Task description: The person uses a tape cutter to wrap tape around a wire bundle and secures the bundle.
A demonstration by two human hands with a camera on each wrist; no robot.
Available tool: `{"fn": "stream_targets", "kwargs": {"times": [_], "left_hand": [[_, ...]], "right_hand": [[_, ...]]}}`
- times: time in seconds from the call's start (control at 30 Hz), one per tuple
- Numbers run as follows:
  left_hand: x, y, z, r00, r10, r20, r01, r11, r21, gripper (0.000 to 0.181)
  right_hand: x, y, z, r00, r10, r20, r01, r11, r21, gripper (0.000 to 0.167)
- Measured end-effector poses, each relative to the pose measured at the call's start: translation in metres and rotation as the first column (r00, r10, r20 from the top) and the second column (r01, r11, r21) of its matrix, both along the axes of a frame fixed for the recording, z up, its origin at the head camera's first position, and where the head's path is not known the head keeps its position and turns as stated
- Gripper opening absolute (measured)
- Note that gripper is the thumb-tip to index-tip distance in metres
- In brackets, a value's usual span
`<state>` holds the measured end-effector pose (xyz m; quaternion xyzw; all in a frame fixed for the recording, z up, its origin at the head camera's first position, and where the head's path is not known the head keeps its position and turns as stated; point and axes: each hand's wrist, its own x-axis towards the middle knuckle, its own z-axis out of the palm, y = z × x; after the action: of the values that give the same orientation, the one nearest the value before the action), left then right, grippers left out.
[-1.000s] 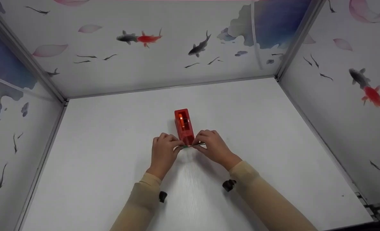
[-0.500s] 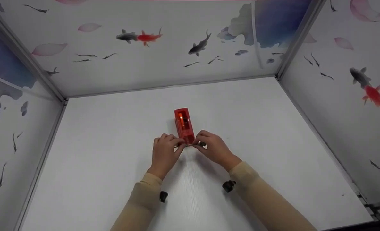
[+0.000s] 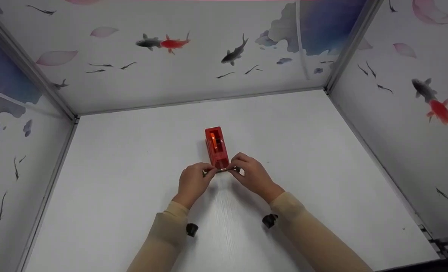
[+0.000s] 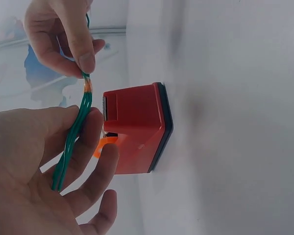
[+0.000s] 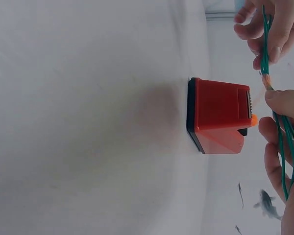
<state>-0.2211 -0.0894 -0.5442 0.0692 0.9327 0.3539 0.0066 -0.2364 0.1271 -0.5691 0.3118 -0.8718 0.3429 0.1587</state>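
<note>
Both hands meet at the near end of a red tape dispenser [image 3: 220, 156], holding a bundle of green wires [image 4: 73, 139] between them. A short band of orange tape [image 4: 88, 86] wraps the bundle between the two hands. My left hand [image 3: 193, 182] pinches the bundle between thumb and index finger, its other fingers spread in the left wrist view. On the other side of the band, my right hand [image 3: 256, 177] pinches the wires with thumb and fingertips; loose wire ends [image 5: 286, 159] lie along its palm. The dispenser's toothed edge [image 5: 250, 105] faces the bundle.
The dispenser stands on a white table [image 3: 133, 151], with an orange roll [image 3: 213, 140] inside it. Panels printed with fish [image 3: 174, 43] wall the table at the back and both sides. A black wrist camera [image 3: 270, 221] sits below the right forearm.
My left hand has shifted its fingers on the bundle, the knuckles turning lower and flatter. The right hand keeps its pinch almost in place. The dispenser stays put.
</note>
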Motion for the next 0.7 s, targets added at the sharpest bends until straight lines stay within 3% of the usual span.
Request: {"fn": "stream_targets", "kwargs": {"times": [0.2, 0.5, 0.7], "left_hand": [[0.0020, 0.0006, -0.0011, 0.999, 0.020, 0.034, -0.022, 0.997, 0.070, 0.016], [0.0038, 0.0045, -0.0036, 0.998, 0.056, 0.024, -0.059, 0.992, 0.113, 0.015], [0.0050, 0.0043, -0.0039, 0.998, 0.063, -0.008, -0.061, 0.991, 0.119, 0.016]], "right_hand": [[-0.0001, 0.0001, 0.0000, 1.000, 0.006, 0.009, -0.006, 1.000, -0.005, 0.015], [-0.0002, 0.0000, -0.0006, 0.999, 0.017, 0.052, -0.015, 0.999, -0.035, 0.019], [-0.0014, -0.0002, -0.0030, 0.991, 0.045, 0.130, -0.033, 0.995, -0.095, 0.026]]}}
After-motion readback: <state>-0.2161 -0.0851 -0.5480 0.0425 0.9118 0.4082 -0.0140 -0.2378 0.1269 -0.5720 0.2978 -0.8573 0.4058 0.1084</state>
